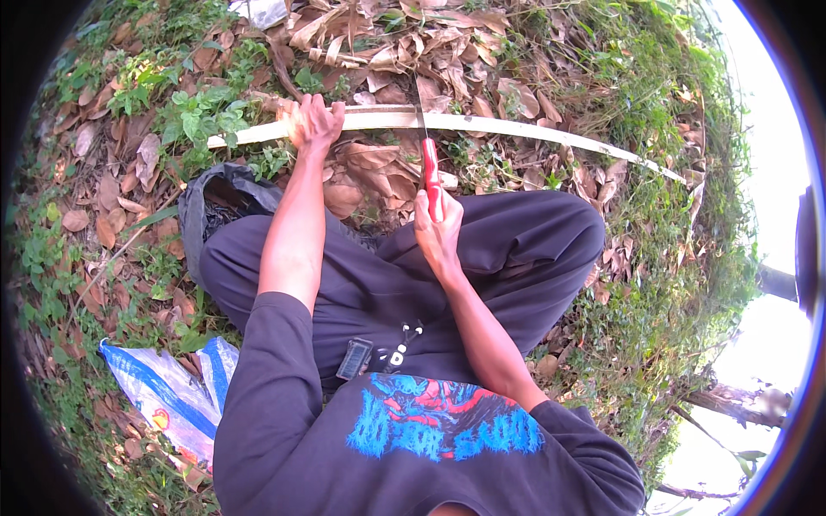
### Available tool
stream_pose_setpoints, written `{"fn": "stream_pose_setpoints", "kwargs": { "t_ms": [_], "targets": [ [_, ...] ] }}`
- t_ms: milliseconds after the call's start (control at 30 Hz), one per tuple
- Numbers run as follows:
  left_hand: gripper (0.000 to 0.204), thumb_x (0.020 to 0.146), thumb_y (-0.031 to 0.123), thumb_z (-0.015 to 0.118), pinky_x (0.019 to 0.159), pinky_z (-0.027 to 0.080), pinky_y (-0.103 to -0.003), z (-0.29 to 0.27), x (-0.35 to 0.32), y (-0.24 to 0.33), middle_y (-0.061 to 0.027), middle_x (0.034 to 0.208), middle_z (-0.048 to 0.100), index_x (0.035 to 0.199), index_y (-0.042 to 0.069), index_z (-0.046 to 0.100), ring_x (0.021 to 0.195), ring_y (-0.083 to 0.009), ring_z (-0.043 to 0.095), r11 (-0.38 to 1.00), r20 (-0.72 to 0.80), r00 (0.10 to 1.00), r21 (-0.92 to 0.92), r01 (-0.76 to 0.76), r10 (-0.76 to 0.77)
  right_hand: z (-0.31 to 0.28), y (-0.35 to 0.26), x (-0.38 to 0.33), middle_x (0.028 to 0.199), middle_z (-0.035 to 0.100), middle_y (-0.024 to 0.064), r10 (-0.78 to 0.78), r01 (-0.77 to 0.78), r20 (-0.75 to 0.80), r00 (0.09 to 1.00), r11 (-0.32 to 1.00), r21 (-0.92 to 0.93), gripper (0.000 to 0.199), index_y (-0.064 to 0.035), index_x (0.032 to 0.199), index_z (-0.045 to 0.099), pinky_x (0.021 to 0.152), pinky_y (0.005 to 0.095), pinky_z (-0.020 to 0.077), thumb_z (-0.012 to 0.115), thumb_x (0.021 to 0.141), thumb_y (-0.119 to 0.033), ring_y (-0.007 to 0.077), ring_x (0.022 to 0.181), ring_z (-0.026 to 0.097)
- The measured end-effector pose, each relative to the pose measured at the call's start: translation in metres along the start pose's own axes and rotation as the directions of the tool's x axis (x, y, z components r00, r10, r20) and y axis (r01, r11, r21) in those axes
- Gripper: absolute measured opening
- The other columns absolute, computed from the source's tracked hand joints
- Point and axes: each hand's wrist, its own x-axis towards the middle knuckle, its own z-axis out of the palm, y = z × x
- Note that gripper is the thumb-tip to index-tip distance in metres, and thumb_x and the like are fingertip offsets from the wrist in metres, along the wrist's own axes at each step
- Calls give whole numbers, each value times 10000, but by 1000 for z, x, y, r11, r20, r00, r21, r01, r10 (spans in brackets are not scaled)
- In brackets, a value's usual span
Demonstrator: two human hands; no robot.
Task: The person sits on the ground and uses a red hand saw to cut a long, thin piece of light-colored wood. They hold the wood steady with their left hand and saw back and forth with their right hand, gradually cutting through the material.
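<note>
Pale, wood-like material made up the long strip point(499, 126) that I saw in the head view, stretched crosswise beyond the folded legs point(533, 228), its right end reaching toward the grassy right edge of the ground point(645, 258). The left hand point(316, 129) was closed around it; the right hand point(440, 225), well apart, gripped a red-handled blade point(431, 162) crossing the strip, though I couldn't tell whether they touched. The step seemed to be cutting or trimming; to my eye, the next move called for a steady left hold, fingers clear of the blade.
</note>
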Motion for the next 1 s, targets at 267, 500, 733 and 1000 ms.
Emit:
{"fn": "stream_pose_setpoints", "kwargs": {
  "t_ms": [267, 500, 733, 1000],
  "targets": [
    [278, 719, 200, 730, 640, 459, -479, -11, 7, 6, -137, 853, 608, 910, 53, 591, 765, -341, 568, 994, 202, 974, 39, 99, -105, -34, -24, -85, 530, 421, -16, 56, -57, 37, 998, 998, 30, 241, -7, 727, 503, 439, 280, 309, 604, 945, -27, 24, 489, 375],
    [219, 767, 138, 685, 551, 418, -422, -1, 6, -3, -116, 730, 530, 864, 32, 520, 650, -309, 524, 997, 165, 984, 4, 72, -71, -1, 1, 2, 598, 442, -43, 11, -10, 9, 1000, 1000, -21, 287, -36, 718, 500, 488, 263, 324, 589, 983, -97, 42, 543, 372],
    [278, 804, 322, 663, 679, 445, -474, -20, 12, 8, -168, 818, 608, 788, 54, 591, 713, -338, 577, 945, 381, 867, 75, 319, -323, -21, -13, -71, 543, 438, -28, 45, -45, 28, 999, 999, 11, 237, -11, 730, 514, 439, 273, 311, 599, 950, -43, 19, 497, 382],
    [343, 723, 233, 734, 600, 445, -495, 0, -5, -13, -153, 842, 617, 972, 58, 577, 679, -350, 561, 999, 65, 997, 29, 36, -38, -28, 0, -55, 560, 450, -24, 41, -41, 24, 999, 999, 24, 208, 11, 748, 531, 466, 262, 336, 596, 942, -24, 28, 536, 399]
  ]
}}
